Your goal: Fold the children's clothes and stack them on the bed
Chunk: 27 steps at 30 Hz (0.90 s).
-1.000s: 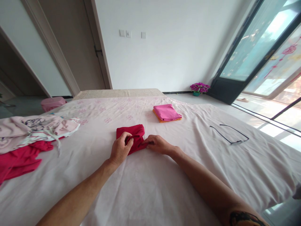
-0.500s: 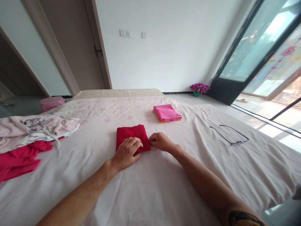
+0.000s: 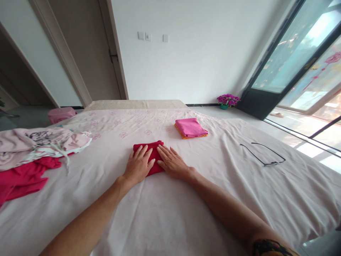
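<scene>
A folded red garment (image 3: 153,153) lies on the bed sheet (image 3: 160,220) in front of me, its exact kind not clear. My left hand (image 3: 138,164) rests flat on its left part, fingers spread. On its right part my right hand (image 3: 173,163) lies flat too, fingers stretched towards the far edge. Both palms hide much of the cloth. Beyond my right hand sits a folded pink cloth (image 3: 190,127) on top of a folded orange cloth (image 3: 180,132).
Rumpled clothes (image 3: 34,144) and a crumpled red garment (image 3: 25,179) are heaped at the left. Black-framed glasses (image 3: 266,156) lie on the sheet at the right. A pink stool (image 3: 61,114) stands past the bed's left side, and purple flowers (image 3: 228,100) by the wall.
The loose flap of the red garment was turned down into a flat square. My right hand let go of its corner and moved onto it; my left hand shifted left and flattened.
</scene>
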Each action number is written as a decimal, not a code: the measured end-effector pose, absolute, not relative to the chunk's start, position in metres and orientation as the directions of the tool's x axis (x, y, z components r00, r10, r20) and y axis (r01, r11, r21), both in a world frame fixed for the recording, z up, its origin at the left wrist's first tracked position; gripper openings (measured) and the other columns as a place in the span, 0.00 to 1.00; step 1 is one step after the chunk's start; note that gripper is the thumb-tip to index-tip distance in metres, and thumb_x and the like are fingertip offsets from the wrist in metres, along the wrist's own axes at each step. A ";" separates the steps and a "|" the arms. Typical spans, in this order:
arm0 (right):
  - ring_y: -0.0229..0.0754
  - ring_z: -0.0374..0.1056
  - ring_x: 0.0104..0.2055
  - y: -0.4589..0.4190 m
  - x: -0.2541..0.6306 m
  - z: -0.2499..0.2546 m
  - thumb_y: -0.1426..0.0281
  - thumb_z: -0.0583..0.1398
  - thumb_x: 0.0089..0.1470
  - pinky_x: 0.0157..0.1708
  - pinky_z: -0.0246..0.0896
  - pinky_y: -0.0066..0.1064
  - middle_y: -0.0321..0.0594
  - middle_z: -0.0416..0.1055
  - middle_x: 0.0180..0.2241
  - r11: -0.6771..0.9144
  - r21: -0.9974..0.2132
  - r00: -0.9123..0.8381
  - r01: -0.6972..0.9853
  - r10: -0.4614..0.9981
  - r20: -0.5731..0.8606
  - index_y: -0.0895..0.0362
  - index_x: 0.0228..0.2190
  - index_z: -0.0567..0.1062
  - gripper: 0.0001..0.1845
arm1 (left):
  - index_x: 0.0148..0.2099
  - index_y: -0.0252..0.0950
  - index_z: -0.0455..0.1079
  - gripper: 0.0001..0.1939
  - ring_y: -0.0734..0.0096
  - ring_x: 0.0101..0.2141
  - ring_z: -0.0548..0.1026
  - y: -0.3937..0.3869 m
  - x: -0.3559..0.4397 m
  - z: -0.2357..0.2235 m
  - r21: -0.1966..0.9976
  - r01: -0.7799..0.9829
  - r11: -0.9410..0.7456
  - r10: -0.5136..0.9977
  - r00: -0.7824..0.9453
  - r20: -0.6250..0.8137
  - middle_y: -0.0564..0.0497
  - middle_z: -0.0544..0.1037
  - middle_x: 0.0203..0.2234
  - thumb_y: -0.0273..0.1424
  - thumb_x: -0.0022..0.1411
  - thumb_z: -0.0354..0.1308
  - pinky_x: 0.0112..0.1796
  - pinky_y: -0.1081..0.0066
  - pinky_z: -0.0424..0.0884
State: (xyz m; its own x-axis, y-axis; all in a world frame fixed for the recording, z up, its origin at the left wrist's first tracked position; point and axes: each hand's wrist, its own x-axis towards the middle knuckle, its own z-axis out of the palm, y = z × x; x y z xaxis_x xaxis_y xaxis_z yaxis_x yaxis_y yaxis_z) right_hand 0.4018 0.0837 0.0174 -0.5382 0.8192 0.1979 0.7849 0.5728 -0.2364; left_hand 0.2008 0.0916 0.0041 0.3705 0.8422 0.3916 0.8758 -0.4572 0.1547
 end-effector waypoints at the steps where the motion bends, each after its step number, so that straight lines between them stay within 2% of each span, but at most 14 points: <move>1: 0.48 0.40 0.71 0.086 0.404 0.015 0.60 0.47 0.68 0.68 0.36 0.48 0.50 0.43 0.69 0.563 -0.220 -0.533 0.796 0.826 0.185 0.60 0.68 0.48 0.33 | 0.64 0.36 0.63 0.25 0.46 0.64 0.59 0.091 0.201 0.004 0.131 0.891 -0.436 0.855 0.364 0.370 0.40 0.63 0.64 0.38 0.68 0.49 0.60 0.45 0.58; 4: 0.48 0.41 0.71 0.089 0.410 0.012 0.60 0.45 0.69 0.67 0.38 0.47 0.48 0.42 0.70 0.524 -0.198 -0.498 0.828 0.851 0.169 0.60 0.68 0.48 0.32 | 0.67 0.38 0.60 0.28 0.45 0.65 0.57 0.089 0.201 0.008 0.096 0.921 -0.378 0.889 0.332 0.315 0.40 0.59 0.67 0.41 0.68 0.47 0.58 0.46 0.59; 6: 0.49 0.42 0.71 0.088 0.412 0.014 0.59 0.45 0.69 0.67 0.38 0.46 0.48 0.45 0.69 0.484 -0.206 -0.459 0.851 0.874 0.158 0.60 0.68 0.50 0.32 | 0.68 0.39 0.59 0.29 0.43 0.65 0.55 0.090 0.201 0.010 0.095 0.932 -0.349 0.909 0.312 0.276 0.40 0.56 0.68 0.43 0.68 0.47 0.57 0.44 0.59; 8: 0.50 0.46 0.70 0.086 0.412 0.017 0.58 0.47 0.68 0.66 0.42 0.45 0.49 0.52 0.67 0.430 -0.239 -0.405 0.870 0.902 0.150 0.59 0.66 0.55 0.32 | 0.68 0.40 0.58 0.31 0.41 0.65 0.55 0.090 0.199 0.011 0.104 0.935 -0.339 0.919 0.306 0.251 0.39 0.55 0.68 0.46 0.67 0.48 0.57 0.43 0.59; 10: 0.51 0.53 0.66 0.085 0.413 0.023 0.57 0.50 0.66 0.63 0.48 0.43 0.50 0.61 0.63 0.371 -0.279 -0.339 0.886 0.928 0.156 0.59 0.63 0.61 0.30 | 0.68 0.40 0.57 0.32 0.40 0.66 0.54 0.088 0.196 0.010 0.112 0.934 -0.340 0.917 0.302 0.261 0.37 0.54 0.68 0.46 0.67 0.48 0.57 0.42 0.58; 14: 0.50 0.67 0.54 0.090 0.414 0.034 0.61 0.56 0.62 0.54 0.57 0.39 0.50 0.72 0.52 0.267 -0.387 -0.226 0.883 0.963 0.149 0.58 0.55 0.70 0.23 | 0.70 0.39 0.54 0.33 0.41 0.66 0.52 0.078 0.192 0.005 0.123 0.927 -0.354 0.898 0.300 0.323 0.36 0.54 0.68 0.45 0.67 0.49 0.58 0.43 0.56; 19: 0.46 0.72 0.42 0.104 0.402 0.043 0.62 0.61 0.56 0.39 0.63 0.32 0.47 0.76 0.45 0.066 -0.619 -0.115 0.783 0.992 -0.041 0.59 0.49 0.73 0.21 | 0.69 0.39 0.56 0.32 0.42 0.65 0.55 0.072 0.190 0.004 0.147 0.922 -0.359 0.896 0.296 0.331 0.37 0.56 0.67 0.45 0.67 0.50 0.59 0.43 0.55; 23: 0.43 0.73 0.33 0.110 0.387 0.052 0.62 0.67 0.50 0.31 0.64 0.28 0.41 0.78 0.33 -0.136 -0.833 -0.106 0.537 0.968 -0.227 0.59 0.36 0.76 0.14 | 0.68 0.39 0.57 0.32 0.41 0.65 0.55 0.072 0.190 0.005 0.157 0.924 -0.349 0.900 0.283 0.331 0.37 0.57 0.67 0.46 0.66 0.50 0.58 0.41 0.55; 27: 0.39 0.71 0.27 0.112 0.380 0.063 0.64 0.71 0.45 0.26 0.63 0.26 0.37 0.76 0.25 -0.369 -0.855 -0.060 0.364 0.907 -0.417 0.59 0.28 0.76 0.13 | 0.68 0.38 0.57 0.33 0.41 0.65 0.56 0.072 0.190 0.006 0.151 0.926 -0.347 0.898 0.281 0.338 0.36 0.57 0.67 0.46 0.66 0.50 0.58 0.42 0.55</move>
State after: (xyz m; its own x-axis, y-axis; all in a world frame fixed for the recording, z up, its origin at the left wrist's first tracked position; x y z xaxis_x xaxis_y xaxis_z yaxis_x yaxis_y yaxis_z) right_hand 0.3802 0.1122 0.0634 -0.0596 0.9071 -0.4168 0.3639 -0.3691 -0.8552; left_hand 0.1899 0.0716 0.0057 0.2812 0.8982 0.3378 0.9258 -0.3465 0.1507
